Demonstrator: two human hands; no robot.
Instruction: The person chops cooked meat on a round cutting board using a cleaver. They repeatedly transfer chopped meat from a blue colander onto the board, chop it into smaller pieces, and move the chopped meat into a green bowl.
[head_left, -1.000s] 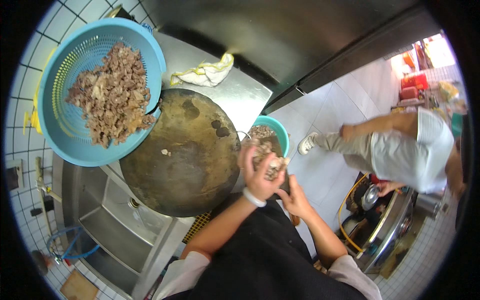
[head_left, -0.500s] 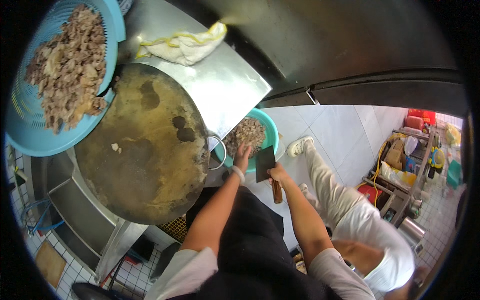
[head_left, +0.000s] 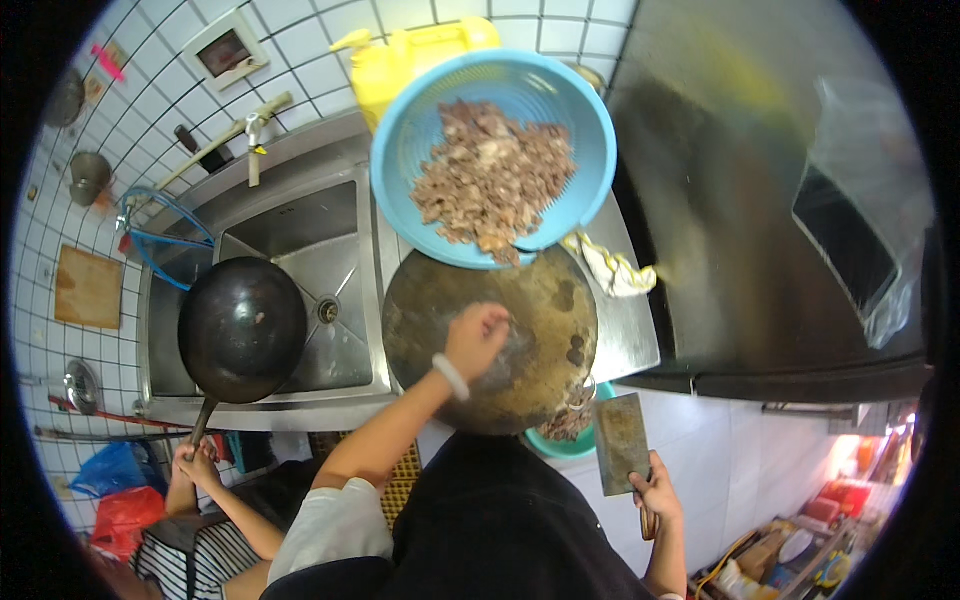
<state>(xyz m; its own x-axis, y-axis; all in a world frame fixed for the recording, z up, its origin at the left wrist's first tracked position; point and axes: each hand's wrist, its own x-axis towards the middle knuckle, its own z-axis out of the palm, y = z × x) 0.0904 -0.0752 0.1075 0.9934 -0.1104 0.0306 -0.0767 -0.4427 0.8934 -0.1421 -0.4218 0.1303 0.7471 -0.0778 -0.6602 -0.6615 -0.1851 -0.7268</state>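
My left hand (head_left: 478,338), with a pale band at the wrist, is over the round, worn chopping board (head_left: 545,300). Its fingers are curled together, and whatever they may hold is hidden. Off the board's right side, my right hand (head_left: 657,490) grips a broad cleaver (head_left: 622,440) by its wooden handle, blade upward. A blue colander (head_left: 392,165) of chopped cooked meat (head_left: 490,180) overlaps the board's far edge. Below the board's near right edge, a turquoise tub (head_left: 572,449) shows partly, holding more chopped meat (head_left: 565,425).
At left, another person's hands (head_left: 197,462) hold a black wok (head_left: 240,320) over the steel sink (head_left: 350,290). A yellow jug (head_left: 420,48) stands behind the colander. A white cloth (head_left: 615,270) lies right of the board, beside a tall steel cabinet (head_left: 740,270).
My left hand has moved from the meat in the tub up to the board. The cleaver has shifted away from the tub. My view has turned left, bringing in the sink and wok.
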